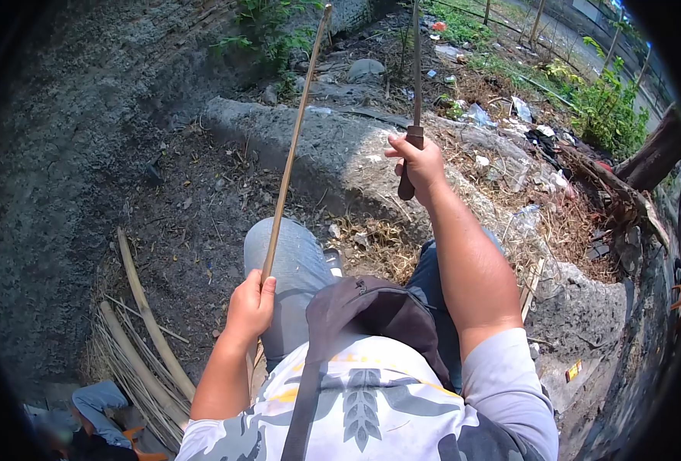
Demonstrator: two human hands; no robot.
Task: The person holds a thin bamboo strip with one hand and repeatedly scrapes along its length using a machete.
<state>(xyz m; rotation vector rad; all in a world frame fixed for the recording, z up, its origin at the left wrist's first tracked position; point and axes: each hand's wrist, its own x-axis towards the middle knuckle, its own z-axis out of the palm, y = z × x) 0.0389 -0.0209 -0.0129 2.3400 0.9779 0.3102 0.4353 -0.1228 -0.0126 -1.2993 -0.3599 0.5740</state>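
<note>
My left hand (250,309) is closed around the lower part of a long, thin bamboo stick (297,131), beside my left knee. The stick slants up and slightly right, away from me. My right hand (425,165) is stretched forward and grips the dark handle of a long-bladed knife (416,77), some fingers loosely extended. Its narrow blade points away from me, and the tip runs out of the top of the view. Stick and blade stand apart, not touching. A dark bag (371,311) with a strap across my chest lies on my lap.
Bamboo poles (147,303) and a bundle of thin strips (117,361) lie to my left, near another person's leg (98,403). A rough wall (56,177) rises on the left. Ahead runs a concrete ledge (279,134); litter (521,110) and a trunk (656,154) are right.
</note>
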